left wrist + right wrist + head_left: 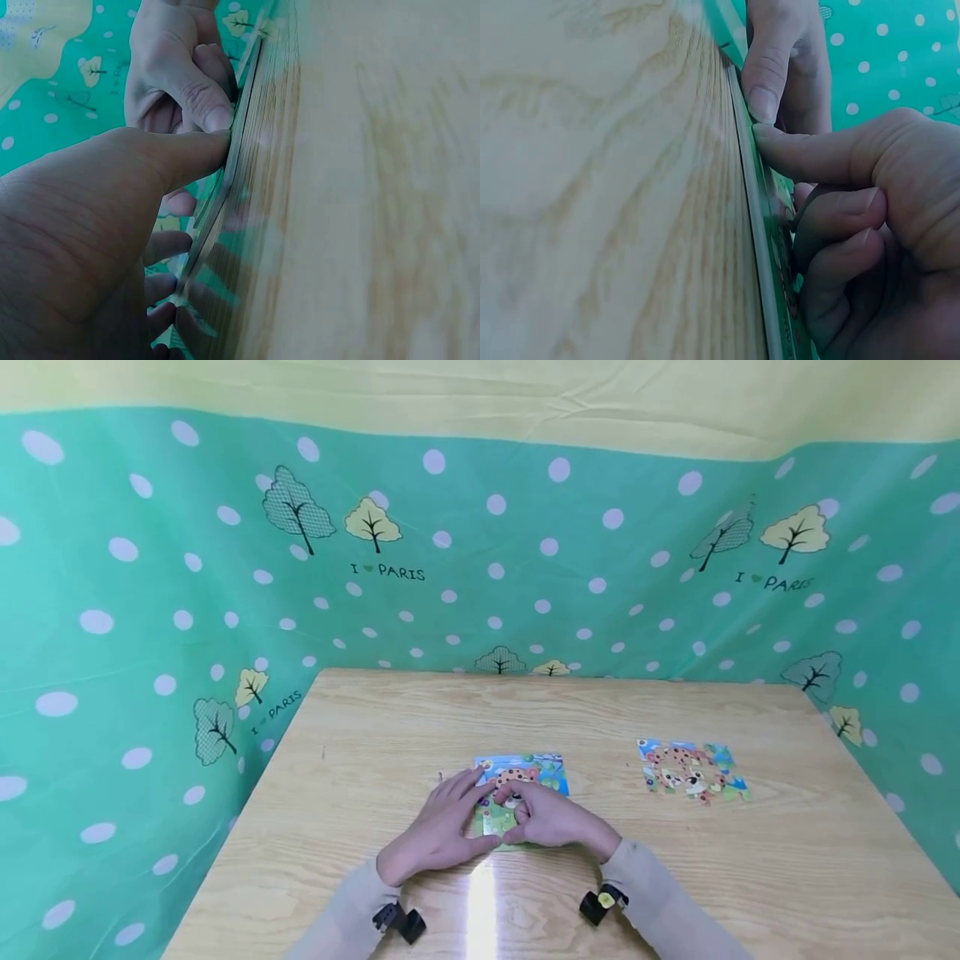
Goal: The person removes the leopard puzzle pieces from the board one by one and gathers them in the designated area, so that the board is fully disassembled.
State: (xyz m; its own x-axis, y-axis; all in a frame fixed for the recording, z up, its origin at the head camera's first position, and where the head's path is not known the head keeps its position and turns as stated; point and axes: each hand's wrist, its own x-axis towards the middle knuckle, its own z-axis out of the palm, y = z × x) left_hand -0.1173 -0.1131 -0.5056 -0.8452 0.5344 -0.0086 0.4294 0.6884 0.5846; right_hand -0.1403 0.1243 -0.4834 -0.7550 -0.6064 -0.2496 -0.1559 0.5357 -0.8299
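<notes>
A puzzle board (553, 770) with a spotted cartoon animal in bright green and blue lies flat on the wooden table, under both hands. My left hand (442, 827) rests over its left side with spread fingers, thumb at the near edge. From the right, my right hand (553, 814) reaches over the board with the index finger touching the picture and the other fingers curled in. Both thumbs meet at the near edge, tip to tip. In the right wrist view, the right thumb (810, 156) presses on the board's rim (759, 240). The hands hide much of the picture.
On the right of the table lies a partly joined puzzle (686, 770) of a similar animal, its lower edge jagged. A wooden table (375, 718) carries everything. Behind it hangs a green dotted curtain (525, 568). A bright light reflection crosses the near tabletop.
</notes>
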